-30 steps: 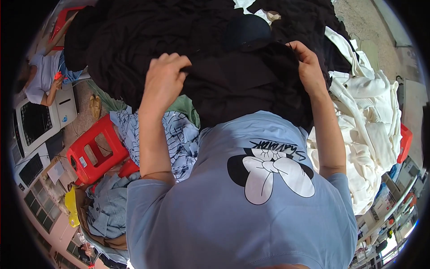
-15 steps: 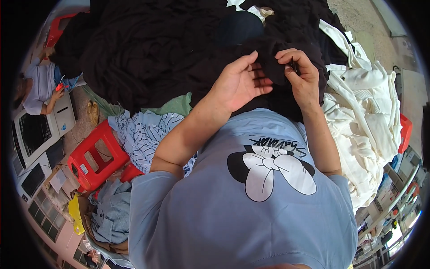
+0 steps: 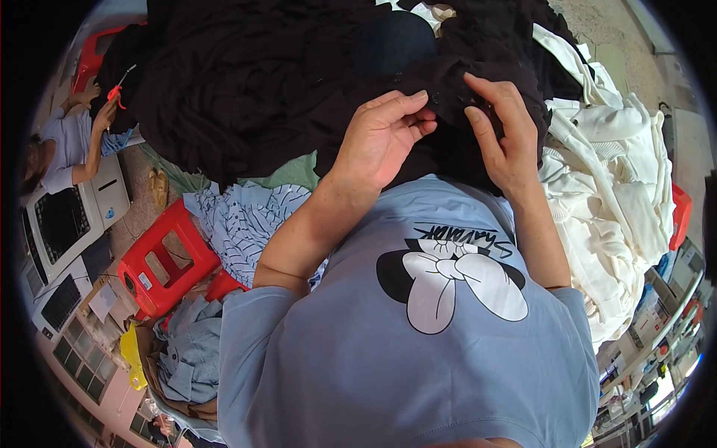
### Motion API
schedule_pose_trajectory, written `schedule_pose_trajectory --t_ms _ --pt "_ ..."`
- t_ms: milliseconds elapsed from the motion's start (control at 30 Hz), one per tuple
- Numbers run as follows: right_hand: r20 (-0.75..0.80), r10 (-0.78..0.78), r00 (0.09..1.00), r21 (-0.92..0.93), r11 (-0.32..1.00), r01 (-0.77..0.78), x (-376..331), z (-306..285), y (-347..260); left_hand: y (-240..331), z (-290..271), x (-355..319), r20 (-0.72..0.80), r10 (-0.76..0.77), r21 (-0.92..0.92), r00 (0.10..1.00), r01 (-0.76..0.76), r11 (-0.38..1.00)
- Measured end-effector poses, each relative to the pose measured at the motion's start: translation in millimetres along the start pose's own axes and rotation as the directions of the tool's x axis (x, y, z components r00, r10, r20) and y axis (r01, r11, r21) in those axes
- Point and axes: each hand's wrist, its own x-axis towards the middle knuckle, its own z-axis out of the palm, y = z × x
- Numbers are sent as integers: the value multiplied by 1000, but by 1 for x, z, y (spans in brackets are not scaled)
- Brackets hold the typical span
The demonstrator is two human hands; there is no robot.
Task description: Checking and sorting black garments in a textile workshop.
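A large heap of black garments [image 3: 246, 89] lies in front of me. My left hand [image 3: 381, 138] pinches the edge of a black garment [image 3: 448, 89] between thumb and fingertips. Close by on the right, my right hand [image 3: 511, 138] has its thumb and index finger apart over the same dark cloth; its other fingers are partly hidden. Small specks show on the cloth between the hands, too small to name. A round dark navy piece [image 3: 396, 46] lies just beyond my hands on the heap.
White knit garments [image 3: 597, 194] are piled at the right. To the left are a red plastic stool [image 3: 168, 257], a blue patterned shirt [image 3: 246, 216] and a container of blue-grey clothes [image 3: 190, 351]. At far left a person [image 3: 67, 149] holds red-handled scissors [image 3: 114, 95].
My left hand has closed its fingertips on the black cloth. My right thumb and index finger have spread apart. The other person's scissors have been raised.
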Motion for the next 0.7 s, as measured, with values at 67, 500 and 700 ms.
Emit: schedule_pose_trajectory --t_ms 67,500,700 --pt "-3 -22 1000 6 1000 22 -2 1 -3 -1 -2 0 46 1 20 999 -2 1000" --pt "-27 -209 978 -151 968 203 -1 10 4 -9 -2 0 61 -31 0 998 31 1000" --pt "-36 -229 973 -160 962 221 -2 14 9 -11 -4 3 84 -48 -42 995 52 998"
